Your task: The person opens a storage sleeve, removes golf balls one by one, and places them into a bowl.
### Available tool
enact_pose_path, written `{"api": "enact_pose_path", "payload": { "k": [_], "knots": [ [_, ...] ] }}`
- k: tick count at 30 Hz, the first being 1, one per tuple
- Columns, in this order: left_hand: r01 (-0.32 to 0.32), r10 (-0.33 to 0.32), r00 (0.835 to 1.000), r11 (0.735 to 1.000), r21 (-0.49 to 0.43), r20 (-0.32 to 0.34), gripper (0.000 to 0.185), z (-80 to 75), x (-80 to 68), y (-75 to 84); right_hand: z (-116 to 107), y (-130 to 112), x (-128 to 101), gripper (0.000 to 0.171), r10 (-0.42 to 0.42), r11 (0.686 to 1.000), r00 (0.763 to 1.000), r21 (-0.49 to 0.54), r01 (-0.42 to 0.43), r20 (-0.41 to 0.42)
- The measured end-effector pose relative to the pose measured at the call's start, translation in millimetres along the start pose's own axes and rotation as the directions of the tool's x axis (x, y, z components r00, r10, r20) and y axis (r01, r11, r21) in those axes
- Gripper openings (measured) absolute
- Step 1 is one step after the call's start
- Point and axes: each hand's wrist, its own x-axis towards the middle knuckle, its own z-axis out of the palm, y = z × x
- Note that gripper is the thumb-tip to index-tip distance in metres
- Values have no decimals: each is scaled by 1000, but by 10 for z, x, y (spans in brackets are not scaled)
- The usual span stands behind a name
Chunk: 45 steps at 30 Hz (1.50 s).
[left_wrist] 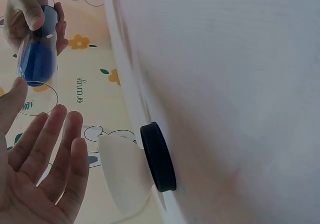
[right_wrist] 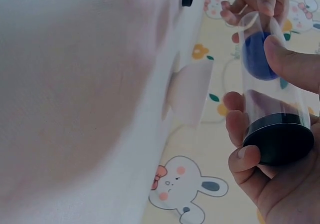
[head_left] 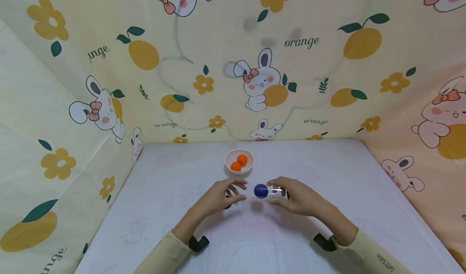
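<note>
A clear tube [head_left: 273, 192] lies level in the air above the table, held by my right hand [head_left: 300, 197]. Its right end carries a black cap [right_wrist: 280, 141], around which the right fingers curl. Inside sits a blue ball [head_left: 261, 191], closer to the tube's uncapped left end. By that end my left hand [head_left: 218, 196] hovers with its fingers spread and slightly bent. In the left wrist view its thumb is close to the rim; whether it touches I cannot tell. Below the left hand a loose black lid [left_wrist: 159, 156] lies on the table, mostly hidden in the head view.
Behind the hands stands a small white bowl [head_left: 230, 158] with two orange balls [head_left: 239, 163] in it. A white cloth covers the table [head_left: 164, 185]. Printed curtains [head_left: 218, 63] hang at the back and on both sides.
</note>
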Motion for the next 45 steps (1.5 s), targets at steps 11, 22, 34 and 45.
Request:
{"api": "enact_pose_path", "payload": {
  "k": [11,22,34,45],
  "knots": [
    [5,-5,1000,1000,6,-3,47,6,18,-19,-1,8,21,51,1,999,1000,-44,0,7],
    [47,-47,999,999,3,1,45,-31,13,-24,-15,-1,58,51,7,999,1000,-53,-6,18],
    [99,-100,995,995,-29,-11,44,-42,8,-32,-5,-22,63,54,32,999,999,-37,-31,27],
    [151,-152,988,987,-50,-32,43,-69,13,-66,4,31,35,55,40,999,999,-4,-40,24]
  ]
}}
